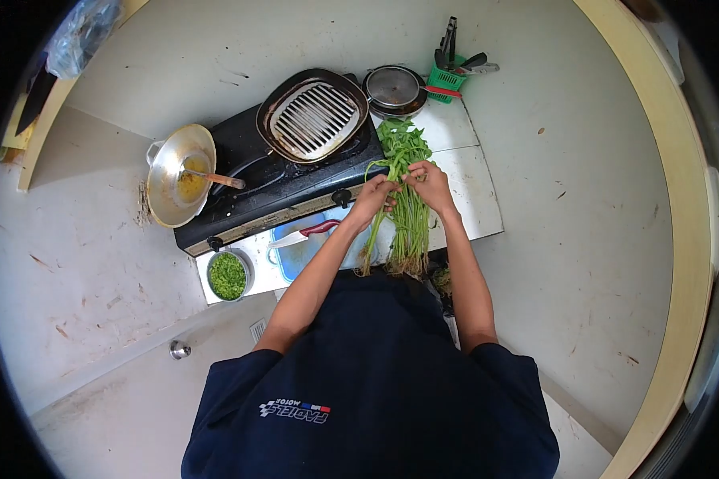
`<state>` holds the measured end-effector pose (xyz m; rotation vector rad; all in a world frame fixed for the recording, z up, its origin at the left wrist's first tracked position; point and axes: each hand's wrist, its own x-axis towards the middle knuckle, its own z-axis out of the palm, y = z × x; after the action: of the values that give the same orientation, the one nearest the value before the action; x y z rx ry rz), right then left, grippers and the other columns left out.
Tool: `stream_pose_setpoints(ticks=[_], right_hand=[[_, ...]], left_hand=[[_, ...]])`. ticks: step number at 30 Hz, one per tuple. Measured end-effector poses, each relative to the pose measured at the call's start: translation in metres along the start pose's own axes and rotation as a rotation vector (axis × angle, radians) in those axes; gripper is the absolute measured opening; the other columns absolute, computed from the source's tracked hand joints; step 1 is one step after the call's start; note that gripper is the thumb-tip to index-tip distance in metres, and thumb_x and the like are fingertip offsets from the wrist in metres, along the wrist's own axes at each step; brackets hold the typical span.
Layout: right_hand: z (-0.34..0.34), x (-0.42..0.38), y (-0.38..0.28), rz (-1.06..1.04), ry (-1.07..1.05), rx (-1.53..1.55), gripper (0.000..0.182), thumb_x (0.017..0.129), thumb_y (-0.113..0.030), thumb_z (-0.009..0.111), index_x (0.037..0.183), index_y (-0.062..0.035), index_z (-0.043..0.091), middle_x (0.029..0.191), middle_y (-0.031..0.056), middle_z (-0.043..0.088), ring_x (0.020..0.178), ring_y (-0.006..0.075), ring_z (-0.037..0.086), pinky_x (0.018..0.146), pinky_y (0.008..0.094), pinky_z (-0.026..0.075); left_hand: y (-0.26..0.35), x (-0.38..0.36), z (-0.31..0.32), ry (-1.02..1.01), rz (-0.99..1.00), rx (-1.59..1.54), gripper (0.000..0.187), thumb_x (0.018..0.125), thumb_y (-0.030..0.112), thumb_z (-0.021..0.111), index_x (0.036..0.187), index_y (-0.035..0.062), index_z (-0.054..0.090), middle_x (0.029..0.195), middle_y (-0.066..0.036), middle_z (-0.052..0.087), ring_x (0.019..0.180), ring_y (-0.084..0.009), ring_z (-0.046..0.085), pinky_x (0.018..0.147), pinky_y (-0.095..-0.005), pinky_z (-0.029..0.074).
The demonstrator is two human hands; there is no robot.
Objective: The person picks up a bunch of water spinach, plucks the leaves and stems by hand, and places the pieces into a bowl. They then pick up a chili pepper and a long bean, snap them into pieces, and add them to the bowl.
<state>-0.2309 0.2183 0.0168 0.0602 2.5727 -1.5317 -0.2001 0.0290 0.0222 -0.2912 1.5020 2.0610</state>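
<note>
A bunch of long green stalks [411, 227] with leaves at the top and brown roots at the bottom lies on the white counter, right of the stove. Over its upper part, my left hand [373, 199] has its fingers pinched on some stems. My right hand [430, 187] is close beside it, fingers closed on the leafy stems too. Left of my left hand, a knife [303, 235] with a dark red handle rests on a blue cutting board [294, 254]. A few stalks hang apart below my left hand.
On the black stove [244, 144] stand a ridged grill pan [315, 116] and a wok [182, 176] with a wooden-handled utensil. A bowl of chopped greens [228, 275] is at the counter's left. Behind are a round pan [393, 86] and a green utensil basket [446, 80].
</note>
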Motion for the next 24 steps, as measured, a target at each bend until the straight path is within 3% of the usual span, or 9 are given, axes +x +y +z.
stream_pose_setpoints(ticks=[8, 11, 14, 15, 18, 24], right_hand=[[-0.009, 0.004, -0.014, -0.163, 0.074, -0.196, 0.030, 0.086, -0.001, 0.065, 0.116, 0.0024, 0.064, 0.081, 0.0152, 0.073, 0.069, 0.0195, 0.071, 0.066, 0.0314, 0.055], [-0.022, -0.002, -0.040, -0.067, 0.093, -0.049, 0.033, 0.085, 0.000, 0.064, 0.117, 0.0033, 0.061, 0.081, 0.0166, 0.072, 0.075, 0.0258, 0.072, 0.069, 0.0365, 0.056], [-0.031, -0.001, -0.048, 0.098, 0.088, 0.328, 0.029, 0.089, 0.000, 0.063, 0.118, 0.0030, 0.060, 0.084, 0.0132, 0.073, 0.070, 0.0186, 0.069, 0.063, 0.0323, 0.054], [-0.034, -0.002, -0.052, 0.167, 0.064, 0.495, 0.029, 0.092, -0.001, 0.061, 0.121, 0.0006, 0.060, 0.091, 0.0098, 0.071, 0.067, 0.0130, 0.062, 0.059, 0.0250, 0.048], [-0.054, -0.006, -0.060, 0.266, 0.071, 0.756, 0.028, 0.093, -0.003, 0.060, 0.121, 0.0007, 0.059, 0.093, 0.0105, 0.069, 0.067, 0.0113, 0.056, 0.060, 0.0242, 0.046], [-0.056, 0.001, -0.030, 0.187, 0.213, 0.750, 0.026, 0.095, -0.004, 0.060, 0.120, 0.0017, 0.060, 0.095, 0.0085, 0.066, 0.068, 0.0096, 0.052, 0.058, 0.0231, 0.041]], left_hand=[[0.002, 0.001, -0.001, 0.089, -0.021, 0.091, 0.015, 0.098, 0.014, 0.064, 0.112, 0.0095, 0.060, 0.100, 0.002, 0.067, 0.077, -0.0088, 0.058, 0.068, -0.0255, 0.047], [0.005, -0.004, 0.003, 0.078, -0.025, 0.091, 0.015, 0.098, 0.014, 0.064, 0.112, 0.0096, 0.060, 0.101, 0.002, 0.068, 0.077, -0.0088, 0.058, 0.068, -0.0258, 0.048], [0.001, -0.003, 0.003, 0.077, -0.026, 0.080, 0.015, 0.098, 0.014, 0.062, 0.113, 0.0097, 0.060, 0.102, 0.002, 0.068, 0.078, -0.0087, 0.058, 0.069, -0.0263, 0.049], [0.000, -0.003, 0.003, 0.081, -0.026, 0.081, 0.014, 0.099, 0.014, 0.062, 0.112, 0.0098, 0.060, 0.102, 0.002, 0.068, 0.078, -0.0086, 0.058, 0.069, -0.0265, 0.049], [0.001, -0.003, 0.002, 0.106, -0.030, 0.065, 0.014, 0.099, 0.015, 0.060, 0.112, 0.0101, 0.060, 0.103, 0.002, 0.067, 0.079, -0.0082, 0.057, 0.070, -0.0268, 0.048], [0.012, -0.002, 0.003, 0.077, 0.049, -0.054, 0.010, 0.099, 0.017, 0.059, 0.108, 0.0114, 0.059, 0.104, 0.001, 0.066, 0.076, -0.0074, 0.054, 0.068, -0.0266, 0.044]])
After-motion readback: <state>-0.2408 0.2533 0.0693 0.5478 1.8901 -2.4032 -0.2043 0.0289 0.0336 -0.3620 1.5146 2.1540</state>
